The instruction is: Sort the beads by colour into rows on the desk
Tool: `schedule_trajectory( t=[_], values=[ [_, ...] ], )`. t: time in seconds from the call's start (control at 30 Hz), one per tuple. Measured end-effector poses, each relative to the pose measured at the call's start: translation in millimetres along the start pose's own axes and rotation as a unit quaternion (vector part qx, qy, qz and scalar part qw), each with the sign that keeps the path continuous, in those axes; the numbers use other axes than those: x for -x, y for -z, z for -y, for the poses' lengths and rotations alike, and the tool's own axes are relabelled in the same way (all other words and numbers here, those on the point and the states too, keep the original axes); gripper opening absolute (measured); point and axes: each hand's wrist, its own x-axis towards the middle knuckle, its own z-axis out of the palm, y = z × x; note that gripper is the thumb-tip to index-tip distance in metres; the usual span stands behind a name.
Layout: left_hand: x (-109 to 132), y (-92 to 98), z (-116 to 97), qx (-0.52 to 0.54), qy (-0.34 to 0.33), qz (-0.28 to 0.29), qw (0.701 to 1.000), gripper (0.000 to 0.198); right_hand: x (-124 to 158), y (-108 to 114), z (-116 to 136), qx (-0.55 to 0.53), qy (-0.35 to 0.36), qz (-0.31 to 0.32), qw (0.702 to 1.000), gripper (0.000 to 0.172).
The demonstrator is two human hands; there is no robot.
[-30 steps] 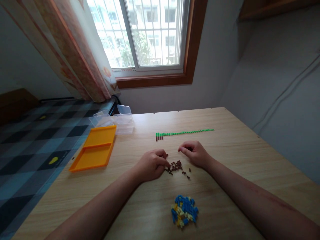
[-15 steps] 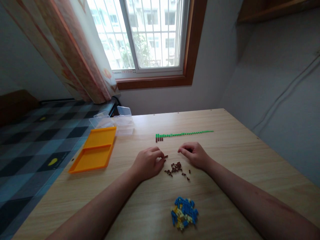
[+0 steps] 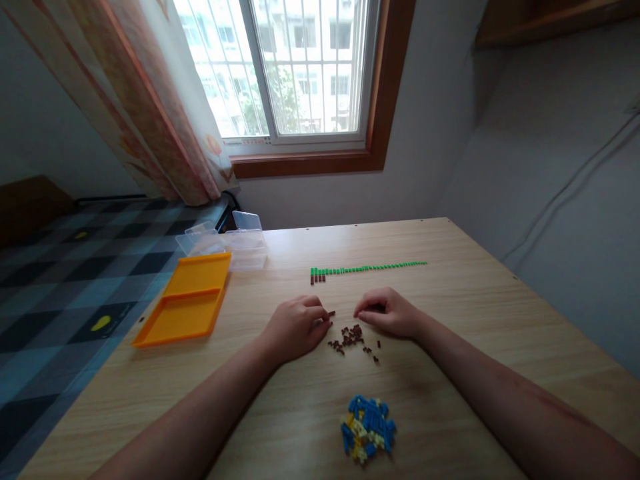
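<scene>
Left hand [image 3: 295, 328] nearly pinched at a brown brick [image 3: 332, 313], right hand [image 3: 390, 315] loosely curled, and I can't tell if either grips anything! The brown pile [image 3: 356, 331] lies between them; off left, a two-compartment orange tray [image 3: 185, 315] sits beside clear boxes [image 3: 246, 259], contents indistinct.

left grip [image 3: 295, 328]: bare | right grip [image 3: 393, 313]: bare | left forearm [image 3: 210, 399]: bare, tapered | right forearm [image 3: 490, 380]: bare also, tapered, with some faint marks [image 3: 550, 408] on its upper side
</scene>
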Motion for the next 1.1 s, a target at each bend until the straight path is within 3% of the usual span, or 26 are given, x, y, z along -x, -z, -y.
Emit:
schedule_trajectory(
  t=[0.13, 0.4, 0.7, 1.1],
  values=[
    [0.1, -1.6, 0.6, 0.001, -0.003, -0.005, 1.000, 0.015, -0.1, 8.9, 0.1, -0.009, 0.008, 0.085, 0.996, 0.015],
    [-0.7, -4.3, 0.6, -0.011, 0.017, -0.021, 1.000, 0.018, 0.8, 7.1, 6.6, 0.049, 0.038, 0.133, 0.989, 0.022],
    [-0.8, -1.0, -2.1, 0.008, 0.030, -0.062, 0.998, 0.017, 0.1, 6.4, 8.6, 0.077, 0.046, 0.136, 0.987, 0.019],
    [-0.4, -0.8, -2.3, 0.028, -0.002, -0.040, 0.999, 0.013, -0.7, 7.0, 6.0, 0.062, 0.031, 0.126, 0.990, 0.020]
  ],
)
